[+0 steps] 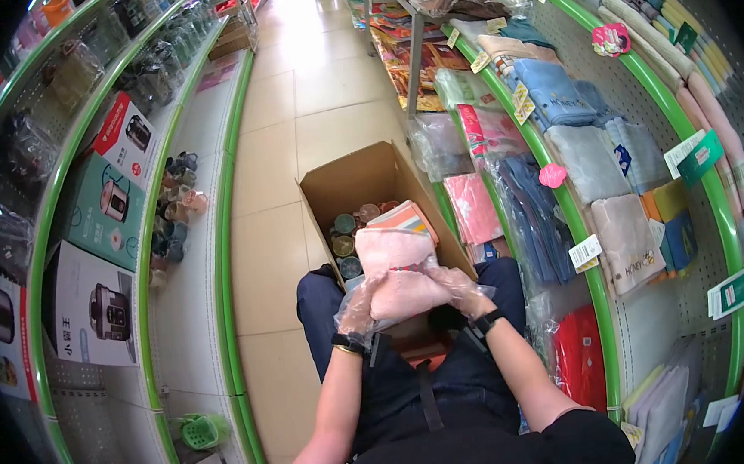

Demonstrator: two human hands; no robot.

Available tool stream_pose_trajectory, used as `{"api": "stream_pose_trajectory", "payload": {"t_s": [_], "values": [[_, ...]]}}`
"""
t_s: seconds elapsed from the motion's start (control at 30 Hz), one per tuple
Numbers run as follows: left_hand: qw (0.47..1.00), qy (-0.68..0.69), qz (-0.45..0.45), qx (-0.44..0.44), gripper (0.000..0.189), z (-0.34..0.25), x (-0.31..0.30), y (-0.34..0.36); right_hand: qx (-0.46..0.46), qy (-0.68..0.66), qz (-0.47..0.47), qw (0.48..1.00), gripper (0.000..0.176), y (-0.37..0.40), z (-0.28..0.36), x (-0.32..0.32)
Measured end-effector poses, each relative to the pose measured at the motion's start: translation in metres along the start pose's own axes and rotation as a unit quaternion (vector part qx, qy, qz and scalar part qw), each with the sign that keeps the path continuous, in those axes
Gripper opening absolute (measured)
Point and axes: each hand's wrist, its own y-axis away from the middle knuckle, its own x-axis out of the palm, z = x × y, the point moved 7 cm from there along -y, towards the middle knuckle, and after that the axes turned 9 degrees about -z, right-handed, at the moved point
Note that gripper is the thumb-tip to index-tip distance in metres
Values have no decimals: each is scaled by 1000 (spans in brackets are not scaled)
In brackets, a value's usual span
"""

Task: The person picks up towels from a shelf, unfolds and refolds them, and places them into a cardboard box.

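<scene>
A folded pink towel (398,269) with a thin band round its middle is held in front of me, over the near end of an open cardboard box (347,182). My left hand (357,306), in a clear plastic glove, grips the towel's left edge. On the opposite edge my right hand (461,290), gloved the same way, is closed on it too. Inside the box stand several glass cups (344,245), and a striped orange and white towel (407,219) lies beside them, partly hidden by the pink one.
Green-edged shelves line both sides of the tiled aisle (269,179). On the left stand boxed cookers (110,306), small cups (182,202) and a green basket (203,431). Folded blue towels (552,90), bagged cloths (530,212) and a red package (578,347) fill the right.
</scene>
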Motion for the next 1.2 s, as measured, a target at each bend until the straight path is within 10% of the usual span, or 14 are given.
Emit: {"api": "stream_pose_trajectory", "payload": {"t_s": [0.17, 0.93, 1.03, 1.2], "values": [[998, -36, 50, -1, 44, -16, 51, 38, -22, -191, 102, 976, 54, 77, 49, 2], [880, -346, 326, 4, 64, 69, 212, 103, -284, -120, -233, 922, 57, 303, 129, -112], [774, -475, 418, -20, 61, 85, 248, 133, -124, 337, -430, 828, 44, 350, 123, -136], [786, -422, 450, 31, 58, 105, 319, 147, -326, 97, -446, 827, 42, 398, 139, -153]]}}
